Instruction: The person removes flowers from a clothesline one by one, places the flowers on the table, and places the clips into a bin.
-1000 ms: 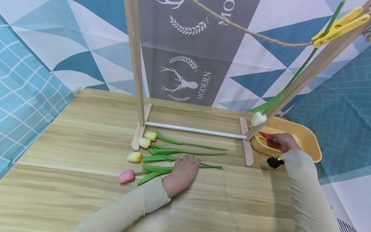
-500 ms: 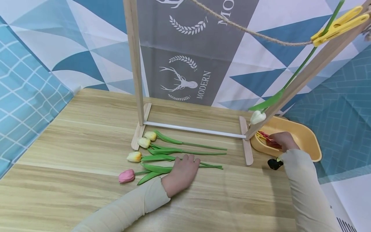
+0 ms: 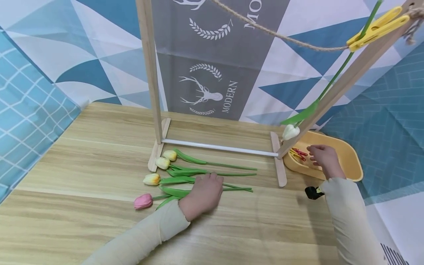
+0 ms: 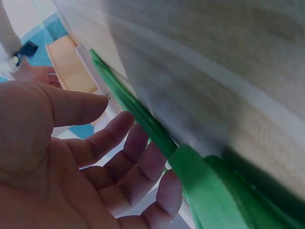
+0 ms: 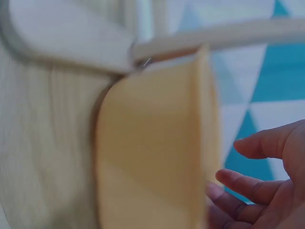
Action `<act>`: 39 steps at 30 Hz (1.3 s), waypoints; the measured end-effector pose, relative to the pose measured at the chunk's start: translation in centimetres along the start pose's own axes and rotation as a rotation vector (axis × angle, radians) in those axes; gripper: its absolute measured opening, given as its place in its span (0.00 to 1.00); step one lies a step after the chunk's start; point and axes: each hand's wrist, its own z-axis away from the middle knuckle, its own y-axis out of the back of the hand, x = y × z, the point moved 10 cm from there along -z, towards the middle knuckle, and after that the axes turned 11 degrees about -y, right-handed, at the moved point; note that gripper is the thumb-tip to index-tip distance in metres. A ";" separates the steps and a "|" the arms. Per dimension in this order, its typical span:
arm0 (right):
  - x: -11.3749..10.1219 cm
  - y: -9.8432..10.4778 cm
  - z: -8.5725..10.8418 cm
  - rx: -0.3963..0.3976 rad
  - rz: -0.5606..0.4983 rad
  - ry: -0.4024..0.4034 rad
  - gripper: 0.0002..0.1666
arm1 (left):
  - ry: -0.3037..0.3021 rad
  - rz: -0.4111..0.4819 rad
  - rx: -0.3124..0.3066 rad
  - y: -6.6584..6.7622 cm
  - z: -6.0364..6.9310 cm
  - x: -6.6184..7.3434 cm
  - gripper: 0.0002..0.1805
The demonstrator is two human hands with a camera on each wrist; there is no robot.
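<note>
My left hand (image 3: 202,192) rests on the stems of the tulips laid on the table. In the left wrist view its fingertips touch a green stem (image 4: 138,107), with the thumb apart. Under and around it lie a pink tulip (image 3: 143,201), a yellow-orange tulip (image 3: 151,179) and two pale yellow tulips (image 3: 162,163). My right hand (image 3: 325,159) hovers over the yellow-orange basin (image 3: 351,156), thumb and fingers parted, holding nothing. Left of it in the basin lie red clothespins (image 3: 302,152) and yellow clothespins (image 3: 294,155). The right wrist view shows that hand beside the basin's rim.
A wooden frame with a right post (image 3: 344,82), a left post (image 3: 150,70) and a white crossbar (image 3: 220,147) stands behind the tulips. From its rope (image 3: 281,36), a yellow clothespin (image 3: 377,30) holds a white tulip (image 3: 290,132) upside down.
My right hand has drawn back from the red clothespins and its fingers have parted. The left hand stays on the stems. The head view has shifted slightly.
</note>
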 end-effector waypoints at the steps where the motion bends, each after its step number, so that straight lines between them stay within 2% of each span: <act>1: -0.3 0.0 0.6 0.004 -0.017 0.018 0.39 | 0.001 0.001 0.005 0.0 0.0 -0.1 0.11; 7: -1.8 0.0 4.0 0.074 -0.060 0.088 0.40 | 0.026 0.082 0.046 0.7 -0.2 -1.1 0.12; 13: -2.1 -0.7 6.1 0.124 -0.106 0.071 0.36 | 0.050 0.214 0.097 1.6 -0.4 -2.0 0.11; 25: -2.6 -1.5 9.2 0.195 -0.250 0.080 0.32 | 0.046 0.347 0.281 4.7 -0.9 -2.9 0.09; 34: -3.6 -2.2 11.4 0.253 -0.267 0.144 0.28 | 0.008 0.472 0.445 7.2 -1.4 -2.9 0.09; 39: -3.7 -2.1 11.7 0.271 -0.294 0.144 0.26 | 0.006 0.551 0.454 7.7 -1.8 -2.8 0.11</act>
